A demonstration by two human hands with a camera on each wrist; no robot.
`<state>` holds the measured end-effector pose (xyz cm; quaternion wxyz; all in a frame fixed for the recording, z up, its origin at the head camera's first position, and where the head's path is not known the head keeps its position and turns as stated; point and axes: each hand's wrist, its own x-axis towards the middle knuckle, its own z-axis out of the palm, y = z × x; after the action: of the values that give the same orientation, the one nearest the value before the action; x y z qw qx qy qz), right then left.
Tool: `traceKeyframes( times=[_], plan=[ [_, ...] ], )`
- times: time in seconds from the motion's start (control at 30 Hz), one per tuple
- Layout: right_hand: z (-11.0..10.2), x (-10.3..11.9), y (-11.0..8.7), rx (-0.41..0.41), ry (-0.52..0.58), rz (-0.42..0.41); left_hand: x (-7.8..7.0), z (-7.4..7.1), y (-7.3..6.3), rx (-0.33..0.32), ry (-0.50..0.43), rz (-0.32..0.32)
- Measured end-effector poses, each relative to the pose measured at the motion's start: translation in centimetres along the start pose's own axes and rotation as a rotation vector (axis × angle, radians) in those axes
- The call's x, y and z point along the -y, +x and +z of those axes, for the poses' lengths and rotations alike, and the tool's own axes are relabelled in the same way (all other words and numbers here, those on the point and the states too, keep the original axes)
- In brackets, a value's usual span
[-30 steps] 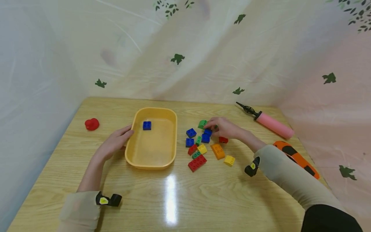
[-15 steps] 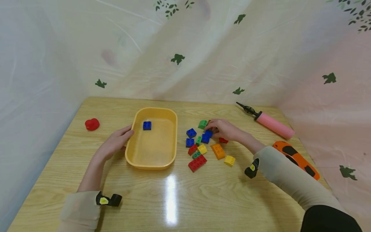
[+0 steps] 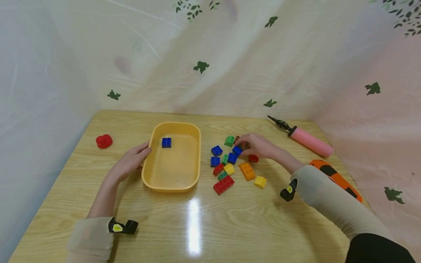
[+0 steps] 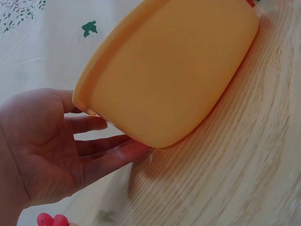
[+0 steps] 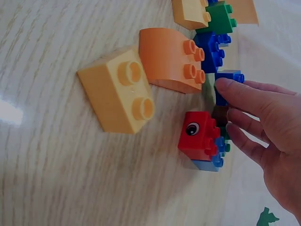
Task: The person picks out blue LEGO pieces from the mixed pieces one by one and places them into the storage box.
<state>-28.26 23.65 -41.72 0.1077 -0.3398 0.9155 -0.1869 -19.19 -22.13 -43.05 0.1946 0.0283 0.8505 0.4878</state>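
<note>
My left hand point(image 3: 133, 159) holds the left side of a yellow plastic tray point(image 3: 171, 190). In the left wrist view the thumb goes behind the tray's rim point(image 4: 87, 84) while the other fingers touch its outer wall. One blue building block point(image 3: 166, 142) lies inside the tray. At the pile to the right, my right hand point(image 3: 258, 146) pinches another blue block point(image 5: 228, 84) between thumb and fingers. Close to it are a blue block point(image 3: 232, 158), a green block point(image 3: 229, 141), and a red block with an eye point(image 5: 197, 134).
Several more blocks lie nearer the front, among them a red one point(image 3: 224, 185), an orange one point(image 3: 247, 171) and a yellow one point(image 3: 260, 182). A pink hand pump point(image 3: 312, 141) and an orange toy car point(image 3: 335, 179) lie at right. A red object point(image 3: 104, 141) sits at far left.
The blue block in my right hand has shifted slightly and tilted away from the blue block beside it; a brown block behind shows more. My left hand and the tray stay put.
</note>
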Motion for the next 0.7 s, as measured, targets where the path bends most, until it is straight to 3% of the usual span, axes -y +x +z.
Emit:
traceKeyframes(
  times=[0.47,0.7],
  plan=[
    [-3.4,1.8,1.0,-0.007,0.010,-0.035,0.1,0.0,0.0,0.003,-0.003,0.021],
    [-3.9,3.7,2.6,-0.023,0.034,0.020,0.1,0.0,0.1,0.004,0.003,0.023]
  ],
)
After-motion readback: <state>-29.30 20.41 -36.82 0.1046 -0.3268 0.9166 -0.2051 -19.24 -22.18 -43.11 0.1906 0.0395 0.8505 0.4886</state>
